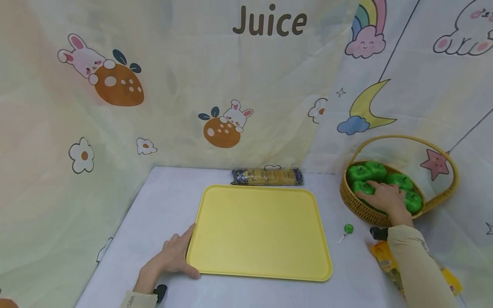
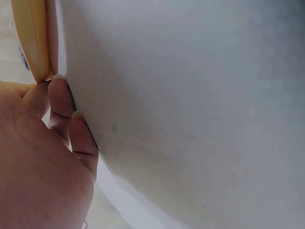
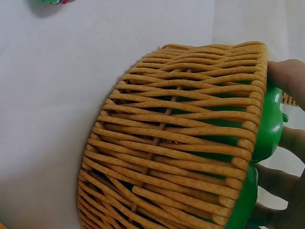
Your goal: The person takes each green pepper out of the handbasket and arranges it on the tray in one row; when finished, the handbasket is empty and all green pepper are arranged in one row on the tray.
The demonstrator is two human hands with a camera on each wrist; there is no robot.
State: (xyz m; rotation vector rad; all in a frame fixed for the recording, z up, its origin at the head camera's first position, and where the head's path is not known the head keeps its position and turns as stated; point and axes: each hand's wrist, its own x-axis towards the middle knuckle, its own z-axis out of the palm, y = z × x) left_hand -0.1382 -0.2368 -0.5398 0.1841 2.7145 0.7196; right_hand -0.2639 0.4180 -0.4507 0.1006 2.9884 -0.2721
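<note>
My left hand (image 1: pixel 175 252) lies spread at the near left corner of a yellow tray (image 1: pixel 258 233), its fingers along the left edge and the thumb at the front edge. In the left wrist view, bent fingertips (image 2: pixel 62 95) meet the white cloth beside the tray rim (image 2: pixel 31 38). My right hand (image 1: pixel 387 199) reaches into a wicker basket (image 1: pixel 352 203) of shiny green bell peppers (image 1: pixel 375 170). Thumb and fingers grip a pepper near the rim; its stem shows in the right wrist view beside the pepper's body (image 3: pixel 269 126). The palm hides part of the contents.
A long pasta packet (image 1: pixel 267 176) lies behind the tray. Between tray and basket is a green lollipop (image 1: pixel 348 229). A yellow packet (image 1: pixel 385 256) lies partly under my right forearm. The basket's tall handle (image 1: pixel 408 137) arches over it. A printed cloth hangs behind the table.
</note>
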